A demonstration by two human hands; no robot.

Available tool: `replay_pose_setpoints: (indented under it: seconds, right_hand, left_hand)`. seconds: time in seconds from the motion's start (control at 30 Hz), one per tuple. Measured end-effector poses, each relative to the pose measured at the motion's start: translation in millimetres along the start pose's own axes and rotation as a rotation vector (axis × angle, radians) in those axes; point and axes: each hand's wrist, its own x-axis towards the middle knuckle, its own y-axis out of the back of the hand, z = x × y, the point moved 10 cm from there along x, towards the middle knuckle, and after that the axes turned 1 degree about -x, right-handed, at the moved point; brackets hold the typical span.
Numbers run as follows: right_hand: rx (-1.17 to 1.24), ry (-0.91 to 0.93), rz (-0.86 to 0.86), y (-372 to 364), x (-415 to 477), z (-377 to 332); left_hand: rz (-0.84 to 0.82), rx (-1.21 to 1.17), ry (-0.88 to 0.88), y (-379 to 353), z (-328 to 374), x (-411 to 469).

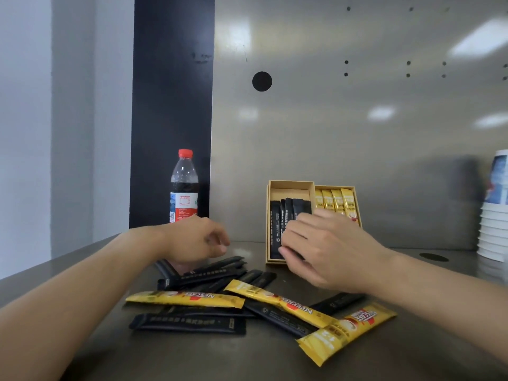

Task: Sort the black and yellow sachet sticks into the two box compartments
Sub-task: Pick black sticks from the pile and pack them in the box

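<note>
Tan cardboard two-compartment box point(291, 183) sits on the grey metal tabletop point(165, 358), against the steel back panel. Left compartment: black sachet sticks point(275, 224) standing on end, about four, lower ends hidden by my right hand point(324, 251). Right compartment: four yellow sachet sticks point(334, 200), only the top halves showing; the same hand covers the rest.

Right hand is over the box's front edge, fingertips and thumb on the black sticks. Can't tell whether it's pinching one or just touching; the contact is blurred.

Left hand point(195, 240) hovers above the loose pile, fingers loosely curled, nothing visible in them.

Loose pile in front of the box: three loose yellow sticks point(187, 299) lying over several loose black sticks point(189, 324). Black ones overlap, so exact count unclear.

Clear plastic bottle with red cap and dark drink point(184, 188) stands to the left, base hidden behind my left hand. Stack of white paper cups point(493, 229) at the right, cut off by the frame.
</note>
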Motion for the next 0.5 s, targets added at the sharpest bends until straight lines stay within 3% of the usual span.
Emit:
replay_pose_setpoints:
  seconds: [0.17, 0.33, 0.5]
  right_hand:
    - [0.121, 0.073, -0.063, -14.1, 9.9, -3.1]
    - [0.52, -0.222, 0.03, -24.5, 3.7, 7.9]
    - [0.611, -0.323, 0.04, -24.7, -9.1, 13.1]
  left_hand:
    - [-0.109, -0.061, 0.001, -9.8, 2.5, -0.6]
    - [-0.141, -0.091, -0.021, -13.0, 6.3, -2.2]
    - [-0.23, -0.238, -0.001, -14.4, 10.1, -6.8]
